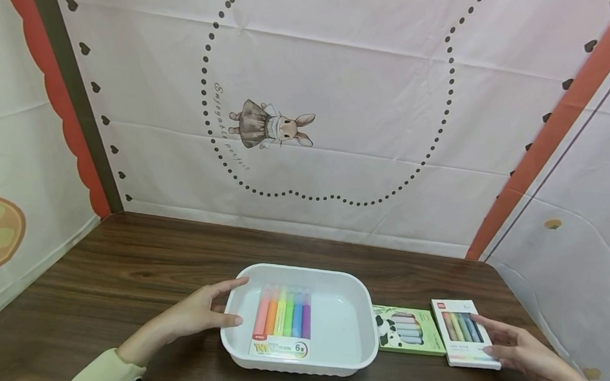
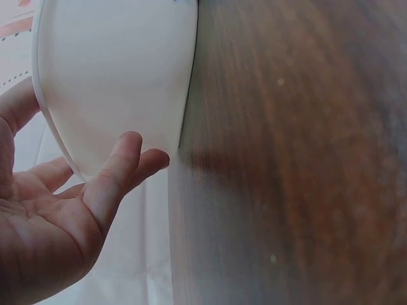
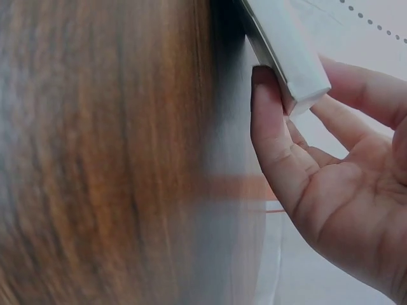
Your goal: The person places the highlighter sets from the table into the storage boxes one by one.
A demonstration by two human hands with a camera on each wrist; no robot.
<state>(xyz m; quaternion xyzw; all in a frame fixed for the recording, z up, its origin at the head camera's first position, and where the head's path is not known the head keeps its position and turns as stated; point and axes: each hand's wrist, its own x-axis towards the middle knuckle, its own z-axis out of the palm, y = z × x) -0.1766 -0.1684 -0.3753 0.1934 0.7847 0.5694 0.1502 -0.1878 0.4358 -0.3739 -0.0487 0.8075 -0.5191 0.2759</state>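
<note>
A white plastic basin (image 1: 336, 330) stands on the table, with a clear pack of six-colour highlighters (image 1: 281, 321) inside its left half. My left hand (image 1: 197, 311) is at the basin's left side, fingers spread and nearly straight, the thumb and forefinger tips at the rim. In the left wrist view that hand (image 2: 57, 216) lies close about the basin's pale wall (image 2: 121, 76). At the right, my right hand (image 1: 529, 349) pinches a white windowed box of coloured crayons (image 1: 465, 334) by its right side. The right wrist view shows the thumb and fingers on opposite faces of the box (image 3: 292, 51).
A green panda-printed box of pastel sticks (image 1: 406, 331) lies between the basin and the white box, its left end beside the basin wall. Dark wooden table (image 1: 178, 247) extends around them. Printed cloth walls (image 1: 341, 100) rise behind and at both sides.
</note>
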